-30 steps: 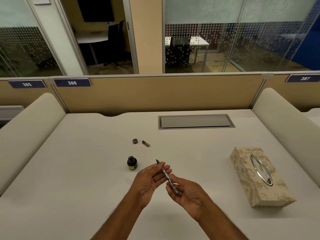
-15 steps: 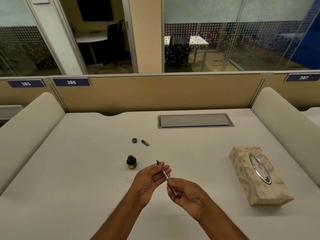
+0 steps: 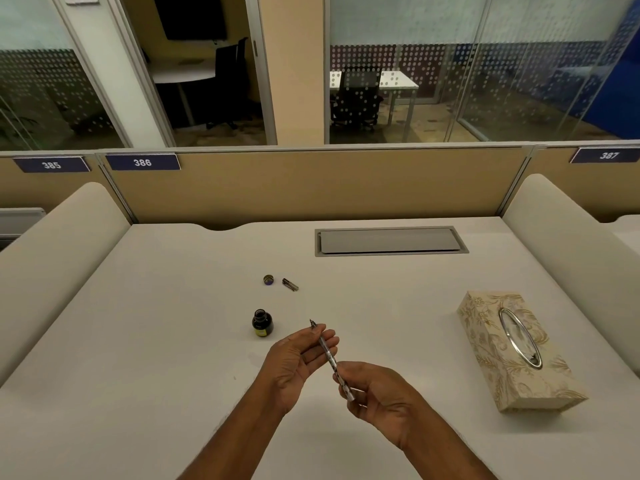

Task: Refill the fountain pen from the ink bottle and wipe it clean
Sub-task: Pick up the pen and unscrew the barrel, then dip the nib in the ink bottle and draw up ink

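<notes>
Office cubicle, pale desk (image 3: pixel 138 341), glass meeting rooms behind the partition. Head view only: the left hand (image 3: pixel 294 358) pinches the fountain pen (image 3: pixel 327 355) near the nib, and the right hand (image 3: pixel 377 393) grips its rear end. Over the last second the right fingers slid further back along the barrel (probably working the filler or unscrewing it), so filling hasn't started. The pen is thin and patterned black-and-white, nib aimed away. The open ink bottle (image 3: pixel 262 323) sits just left of the left hand, with the bottle cap (image 3: pixel 268 279) and pen cap (image 3: pixel 290 284) beyond it. The tissue box (image 3: pixel 512 348) lies well right of the right hand, untouched.
</notes>
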### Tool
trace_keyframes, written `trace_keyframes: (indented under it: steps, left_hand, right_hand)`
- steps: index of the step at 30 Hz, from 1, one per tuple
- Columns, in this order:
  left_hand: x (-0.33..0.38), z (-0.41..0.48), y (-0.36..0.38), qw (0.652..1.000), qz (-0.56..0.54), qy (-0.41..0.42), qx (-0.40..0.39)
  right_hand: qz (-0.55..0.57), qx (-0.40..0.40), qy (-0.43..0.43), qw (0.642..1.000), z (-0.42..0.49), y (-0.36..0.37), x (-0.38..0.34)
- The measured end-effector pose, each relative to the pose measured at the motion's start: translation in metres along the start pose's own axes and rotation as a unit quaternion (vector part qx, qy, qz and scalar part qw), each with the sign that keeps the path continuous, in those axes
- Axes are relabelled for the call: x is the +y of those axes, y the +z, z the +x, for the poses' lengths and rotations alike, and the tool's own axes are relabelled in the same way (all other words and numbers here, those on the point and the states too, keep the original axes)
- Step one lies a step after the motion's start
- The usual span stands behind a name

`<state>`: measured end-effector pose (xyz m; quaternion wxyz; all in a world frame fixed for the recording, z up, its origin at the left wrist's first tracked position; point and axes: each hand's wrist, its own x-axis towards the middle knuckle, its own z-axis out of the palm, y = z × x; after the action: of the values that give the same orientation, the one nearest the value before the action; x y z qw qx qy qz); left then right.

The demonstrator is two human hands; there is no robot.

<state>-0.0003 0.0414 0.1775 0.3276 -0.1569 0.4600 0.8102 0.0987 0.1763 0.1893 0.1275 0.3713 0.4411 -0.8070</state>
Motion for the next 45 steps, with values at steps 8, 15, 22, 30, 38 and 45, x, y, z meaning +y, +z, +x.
trace_keyframes:
  steps: [8, 15, 22, 30, 38, 45]
  left_hand:
    - [0.009, 0.01, -0.008, 0.994, -0.077, 0.027, 0.067]
    - [0.006, 0.018, -0.017, 0.993, -0.075, 0.019, 0.091]
    - [0.003, 0.026, -0.031, 0.994, -0.055, 0.007, 0.097]
    - [0.004, 0.037, -0.035, 0.995, -0.034, 0.0, 0.095]
    - [0.002, 0.039, -0.04, 0.995, -0.028, -0.003, 0.094]
    - [0.0, 0.04, -0.043, 0.995, -0.025, -0.004, 0.097]
  right_hand:
    - [-0.187, -0.013, -0.061, 0.98, -0.002, -0.027, -0.001]
    - [-0.207, 0.127, -0.191, 0.951, 0.037, -0.03, 0.008]
    - [-0.283, 0.26, -0.278, 0.88, 0.105, -0.019, 0.029]
    - [-0.38, 0.298, -0.308, 0.82, 0.141, -0.012, 0.043]
    - [-0.463, 0.312, -0.318, 0.766, 0.162, -0.014, 0.047]
    - [-0.504, 0.308, -0.329, 0.737, 0.174, -0.019, 0.055]
